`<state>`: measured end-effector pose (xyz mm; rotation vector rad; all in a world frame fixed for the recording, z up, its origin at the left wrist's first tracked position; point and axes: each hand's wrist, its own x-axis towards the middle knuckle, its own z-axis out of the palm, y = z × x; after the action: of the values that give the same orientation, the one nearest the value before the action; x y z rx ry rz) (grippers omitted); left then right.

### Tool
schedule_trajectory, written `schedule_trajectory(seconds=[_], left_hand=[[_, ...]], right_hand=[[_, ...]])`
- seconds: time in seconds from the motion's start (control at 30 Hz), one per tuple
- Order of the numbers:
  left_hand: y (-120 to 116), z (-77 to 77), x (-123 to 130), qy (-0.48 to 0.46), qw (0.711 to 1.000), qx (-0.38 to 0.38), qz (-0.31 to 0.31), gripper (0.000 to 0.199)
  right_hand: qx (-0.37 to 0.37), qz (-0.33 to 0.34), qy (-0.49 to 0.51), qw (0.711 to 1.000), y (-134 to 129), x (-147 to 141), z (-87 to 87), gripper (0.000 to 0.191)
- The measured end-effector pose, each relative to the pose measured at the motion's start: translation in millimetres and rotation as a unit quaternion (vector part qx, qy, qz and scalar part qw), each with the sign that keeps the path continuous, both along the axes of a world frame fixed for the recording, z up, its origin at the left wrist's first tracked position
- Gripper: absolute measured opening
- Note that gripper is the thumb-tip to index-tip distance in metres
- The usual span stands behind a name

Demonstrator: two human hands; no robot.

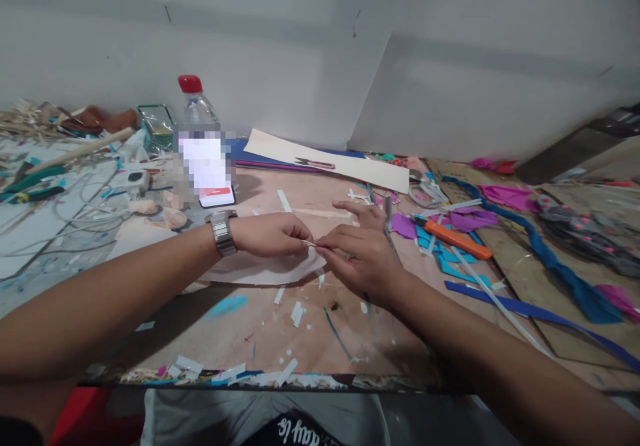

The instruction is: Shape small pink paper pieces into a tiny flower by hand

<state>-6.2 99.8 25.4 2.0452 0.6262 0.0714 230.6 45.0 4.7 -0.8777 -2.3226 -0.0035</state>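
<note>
My left hand (273, 234), with a metal watch (221, 233) on its wrist, is closed in a pinch over the middle of the worktable (280, 359). Its fingertips hold one end of a small thin white strip (311, 243). My right hand (363, 249) pinches the other end between thumb and forefinger, its other fingers partly spread. The two hands nearly touch. Beneath them lies a pale sheet (260, 273) with a curved edge, partly covered by my hands. Small white paper pieces (297, 313) are scattered around it.
Behind my hands, small snips (315, 163) rest on a long cream strip (370, 168). A phone (210, 166) stands before a red-capped bottle (191, 85) at the back left. Green-handled pliers (33, 183) lie far left. An orange cutter (453, 238) is at the right among coloured scraps.
</note>
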Motion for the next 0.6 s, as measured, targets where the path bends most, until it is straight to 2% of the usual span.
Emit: schedule_trajectory(seconds=[0.1, 0.3, 0.43, 0.6], left_hand=[[1.6, -0.2, -1.2, -0.002, 1.000, -0.012, -0.002, 0.027], [4.0, 3.7, -4.9, 0.012, 1.000, 0.015, -0.007, 0.034], [1.2, 7.4, -3.0, 0.033, 0.999, 0.022, 0.006, 0.027], [-2.2, 2.9, 0.0, 0.040, 0.999, 0.029, 0.022, 0.030]], right_hand=[[-0.004, 0.001, -0.016, 1.000, 0.3, -0.3, -0.5, 0.010], [-0.002, 0.007, -0.028, 1.000, 3.2, 2.0, -3.6, 0.009], [-0.012, 0.013, -0.043, 0.999, 3.6, 2.4, -5.0, 0.010], [-0.012, 0.018, -0.041, 0.999, 2.7, 1.6, -5.3, 0.012]])
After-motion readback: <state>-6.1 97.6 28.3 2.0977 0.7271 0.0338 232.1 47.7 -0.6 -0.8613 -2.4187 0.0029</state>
